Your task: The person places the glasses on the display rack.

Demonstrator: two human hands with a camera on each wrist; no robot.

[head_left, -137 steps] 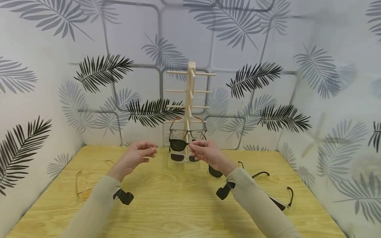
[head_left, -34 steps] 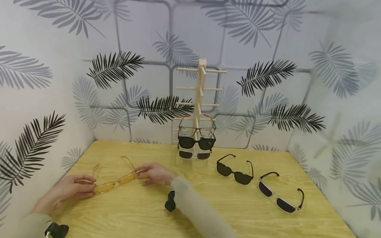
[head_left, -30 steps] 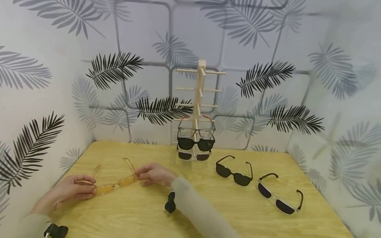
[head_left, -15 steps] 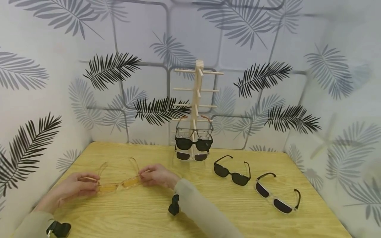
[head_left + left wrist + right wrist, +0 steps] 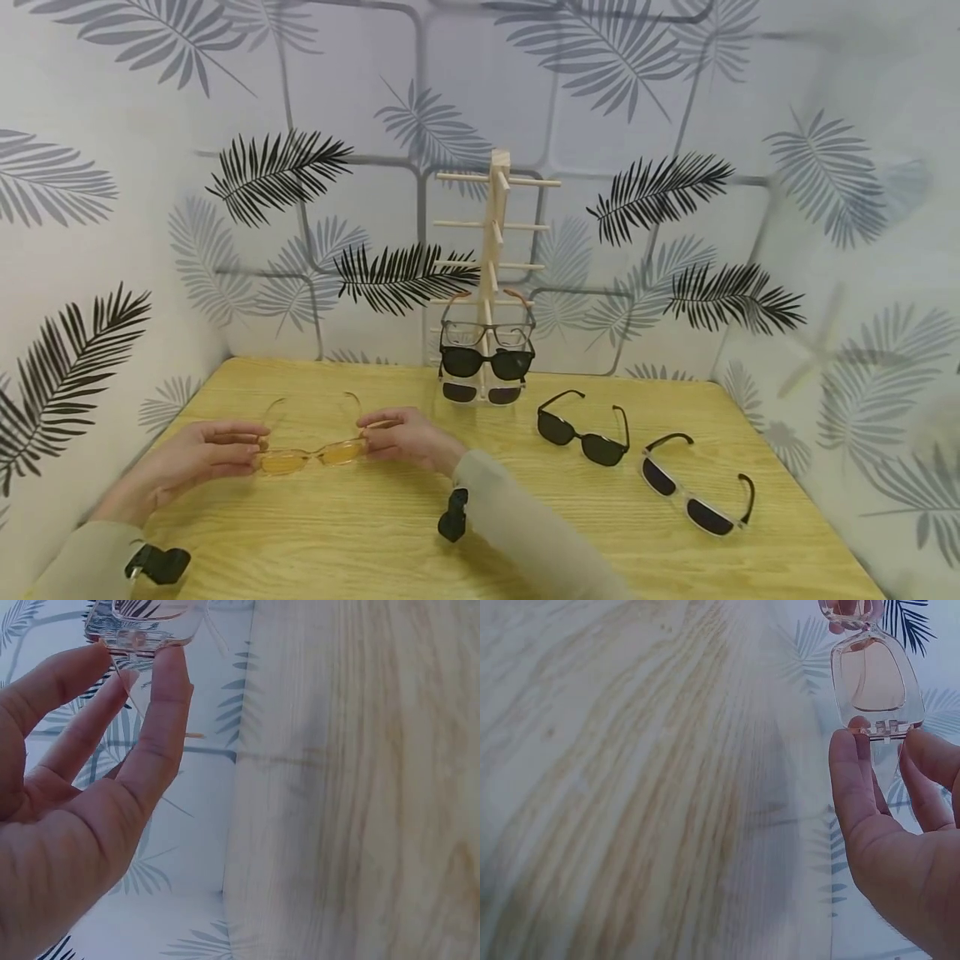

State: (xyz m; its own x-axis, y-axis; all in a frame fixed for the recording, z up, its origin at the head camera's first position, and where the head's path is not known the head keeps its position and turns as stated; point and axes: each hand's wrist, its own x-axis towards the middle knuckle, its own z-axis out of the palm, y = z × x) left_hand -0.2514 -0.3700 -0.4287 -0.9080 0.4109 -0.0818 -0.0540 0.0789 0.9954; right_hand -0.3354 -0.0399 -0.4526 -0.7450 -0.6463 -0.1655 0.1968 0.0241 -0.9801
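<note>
A pair of clear-framed glasses with orange lenses [image 5: 283, 462] is held between both hands, its temples unfolded and pointing toward the back wall. My left hand [image 5: 202, 457] pinches the left hinge corner of the frame. At the opposite corner my right hand [image 5: 411, 442] pinches the frame in the same way. In the left wrist view, the thumb and a finger of the left hand [image 5: 97, 795] meet the clear frame edge [image 5: 142, 634]. The right wrist view has the right hand [image 5: 892, 817] gripping beside the hinge, below a tinted lens [image 5: 877, 679].
Behind stands a wooden glasses rack [image 5: 492, 217] with bare upper pegs. Grey-framed glasses [image 5: 487, 335], black sunglasses [image 5: 512, 364] and clear-framed sunglasses [image 5: 459, 392] hang low on it. Black sunglasses [image 5: 602, 449] and white-framed sunglasses [image 5: 708, 517] lie on the table [image 5: 360, 533] at the right.
Both hands left the area near the rack and took hold of the orange-lensed glasses at the left. Over the last second, they have shifted the glasses slightly right and up in the head view.
</note>
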